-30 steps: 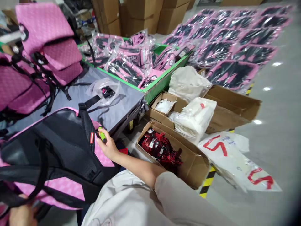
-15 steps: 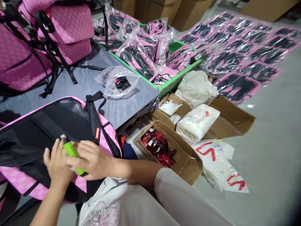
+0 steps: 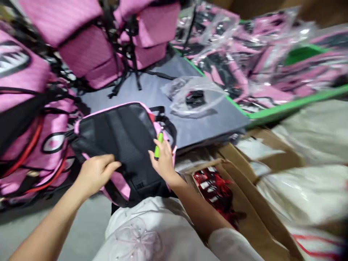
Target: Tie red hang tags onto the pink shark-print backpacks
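Observation:
A black and pink backpack lies with its padded back panel up, in front of me. My left hand is closed at its near left side, on a black and pink shoulder strap; the fingertips are partly hidden. Over the right edge of the panel, my right hand is closed round a slim bright green tool with a small metal tip and a dark end. The tool points away from me, and its exact kind is unclear. Another strap loops at the far right corner.
Pink backpacks crowd the left and back of the grey table. A clear plastic bag with small black items lies beyond. A green-edged bin holds plastic-wrapped pink goods. Right of me, a cardboard box holds red-and-black items.
My hands, together around the green tool before, are now apart: the right keeps the tool, the left is on the strap. The backpack has turned, and the view has swung left.

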Demonstrator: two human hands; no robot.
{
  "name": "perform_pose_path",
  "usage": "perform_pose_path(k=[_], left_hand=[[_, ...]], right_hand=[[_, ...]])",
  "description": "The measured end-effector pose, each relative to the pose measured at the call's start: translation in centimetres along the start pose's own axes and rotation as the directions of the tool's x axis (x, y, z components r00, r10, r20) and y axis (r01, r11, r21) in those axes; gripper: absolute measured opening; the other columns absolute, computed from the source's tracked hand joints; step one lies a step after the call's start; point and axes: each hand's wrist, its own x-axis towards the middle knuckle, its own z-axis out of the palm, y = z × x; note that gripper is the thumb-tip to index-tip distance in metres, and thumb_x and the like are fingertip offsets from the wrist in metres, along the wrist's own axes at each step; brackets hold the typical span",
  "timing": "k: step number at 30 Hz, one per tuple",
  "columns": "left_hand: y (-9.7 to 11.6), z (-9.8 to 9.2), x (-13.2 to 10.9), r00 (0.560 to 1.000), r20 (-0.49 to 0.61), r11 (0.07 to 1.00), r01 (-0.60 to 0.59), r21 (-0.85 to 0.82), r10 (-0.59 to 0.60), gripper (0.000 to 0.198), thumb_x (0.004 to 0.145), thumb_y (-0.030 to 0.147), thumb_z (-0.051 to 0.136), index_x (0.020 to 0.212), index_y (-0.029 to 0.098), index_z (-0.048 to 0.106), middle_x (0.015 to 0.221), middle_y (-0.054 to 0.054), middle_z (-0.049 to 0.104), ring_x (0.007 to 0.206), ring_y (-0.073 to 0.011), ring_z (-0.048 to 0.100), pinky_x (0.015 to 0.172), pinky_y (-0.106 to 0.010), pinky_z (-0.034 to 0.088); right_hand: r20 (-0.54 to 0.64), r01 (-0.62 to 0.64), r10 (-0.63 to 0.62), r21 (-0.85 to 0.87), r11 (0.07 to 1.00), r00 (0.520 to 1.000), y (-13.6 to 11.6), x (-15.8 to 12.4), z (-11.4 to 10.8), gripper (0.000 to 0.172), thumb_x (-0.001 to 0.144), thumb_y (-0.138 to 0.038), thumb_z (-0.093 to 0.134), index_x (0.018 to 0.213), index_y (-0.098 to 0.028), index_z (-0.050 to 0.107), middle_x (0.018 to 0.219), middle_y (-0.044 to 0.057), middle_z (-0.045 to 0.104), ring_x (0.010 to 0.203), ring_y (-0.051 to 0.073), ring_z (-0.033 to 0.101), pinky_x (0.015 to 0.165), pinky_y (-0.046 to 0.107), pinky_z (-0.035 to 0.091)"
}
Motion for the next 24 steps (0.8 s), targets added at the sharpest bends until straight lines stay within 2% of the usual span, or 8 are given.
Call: perform_pose_path(k=[3,5,9,13,16,20,22,24], left_hand=[[2.3,0.3,5.2,0.967,-0.137,0.972,-0.200,0.125,0.216,0.030,0.095,0.035,0.043,0.097,0.017,0.066,0.108,-0.010,0.068,0.106,-0.0221,0.060,0.087,-0.033,0.048],[3.2,1.4,9.0,0.916,-0.164,0.920,-0.329,0.214,0.366,0.030,0.093,0.028,0.048,0.117,0.015,0.061,0.132,-0.013,0.057,0.130,-0.0271,0.045,0.103,-0.041,0.040],[4.8,2.3,14.6,0.893,-0.104,0.862,-0.385,0.329,0.438,0.042,0.087,0.045,0.058,0.110,0.010,0.065,0.113,-0.018,0.064,0.117,-0.0330,0.051,0.107,-0.051,0.030],[7.3,1.1,15.5,0.843,0.099,0.784,-0.530,0.324,0.529,0.040,0.086,0.049,0.055,0.085,0.012,0.070,0.083,-0.015,0.068,0.088,-0.0285,0.060,0.087,-0.046,0.040],[6.6,0.1,15.6,0.781,0.132,0.731,-0.620,0.287,0.611,0.038,0.088,0.048,0.051,0.079,0.016,0.069,0.080,-0.011,0.067,0.082,-0.0242,0.060,0.084,-0.042,0.040],[2.5,-1.7,18.0,0.808,-0.006,0.724,-0.525,0.446,0.590,0.060,0.091,0.061,0.036,0.072,0.015,0.069,0.077,-0.004,0.060,0.095,-0.0216,0.056,0.101,-0.051,0.031],[1.1,-2.6,18.2,0.823,-0.118,0.736,-0.420,0.531,0.555,0.064,0.093,0.060,0.032,0.075,0.012,0.069,0.085,-0.002,0.058,0.109,-0.0236,0.050,0.105,-0.061,0.022],[1.0,-2.9,17.3,0.828,-0.183,0.762,-0.370,0.532,0.530,0.050,0.090,0.056,0.047,0.072,0.015,0.070,0.093,-0.007,0.062,0.113,-0.0270,0.047,0.109,-0.060,0.021]], right_hand=[[-0.034,0.085,-0.084,0.034,0.996,0.996,-0.1,-0.2,0.8,0.048,0.094,-0.020,0.050,0.140,-0.019,0.036,0.138,0.016,0.051,0.136,0.027,0.041,0.112,0.058,0.031],[-0.051,0.097,-0.093,0.072,0.993,0.994,0.2,-0.3,0.8,0.050,0.093,-0.018,0.049,0.141,-0.018,0.034,0.141,0.017,0.048,0.138,0.027,0.039,0.112,0.055,0.034],[-0.105,-0.019,0.028,0.082,0.996,0.994,0.3,-0.6,0.4,0.051,0.092,-0.018,0.049,0.141,-0.016,0.035,0.137,0.017,0.051,0.134,0.026,0.044,0.108,0.051,0.040],[-0.091,-0.064,0.068,0.049,0.997,0.993,-0.7,-1.5,-0.2,0.047,0.091,-0.019,0.050,0.137,-0.018,0.043,0.140,0.015,0.050,0.136,0.026,0.040,0.110,0.050,0.038],[-0.049,-0.041,0.041,0.008,0.999,0.998,-0.5,-1.8,-0.2,0.048,0.089,-0.015,0.049,0.136,-0.018,0.045,0.144,0.013,0.047,0.141,0.025,0.033,0.113,0.050,0.034],[-0.001,0.050,-0.050,0.000,0.999,0.999,1.0,-2.1,-0.2,0.046,0.089,-0.016,0.052,0.134,-0.016,0.047,0.146,0.014,0.045,0.142,0.026,0.031,0.113,0.051,0.034],[-0.020,0.072,-0.071,0.055,0.996,0.997,1.4,-2.4,-0.6,0.044,0.089,-0.016,0.052,0.132,-0.018,0.048,0.141,0.013,0.051,0.137,0.025,0.041,0.111,0.049,0.037],[-0.060,0.039,-0.030,0.156,0.987,0.998,1.5,-2.3,-1.0,0.042,0.090,-0.015,0.051,0.131,-0.021,0.049,0.131,0.012,0.059,0.126,0.024,0.053,0.106,0.046,0.043]])
